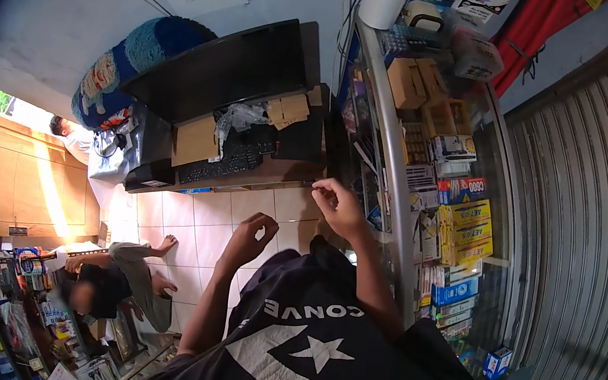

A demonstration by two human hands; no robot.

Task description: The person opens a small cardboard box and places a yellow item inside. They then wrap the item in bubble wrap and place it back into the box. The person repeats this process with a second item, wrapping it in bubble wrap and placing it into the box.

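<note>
My left hand [249,240] hovers above the tiled floor, in front of the desk. Its fingers bend loosely toward the thumb with a gap between them, and nothing shows in it. Farther right and a little higher is my right hand [338,208], between the desk and the glass display case [401,227]. Its fingers are half bent and apart from the thumb, also with nothing visible in them. Neither hand touches anything that I can see. Ahead of them, a black keyboard [223,168] lies on the desk below a large dark monitor [220,69].
Cardboard pieces [196,141] and clear plastic wrap [240,117] clutter the desk. Stacked yellow boxes [467,232] fill the case at right, beside a metal shutter [586,230]. At lower left a person [107,291] sits barefoot near shelves; another person [72,137] is farther back.
</note>
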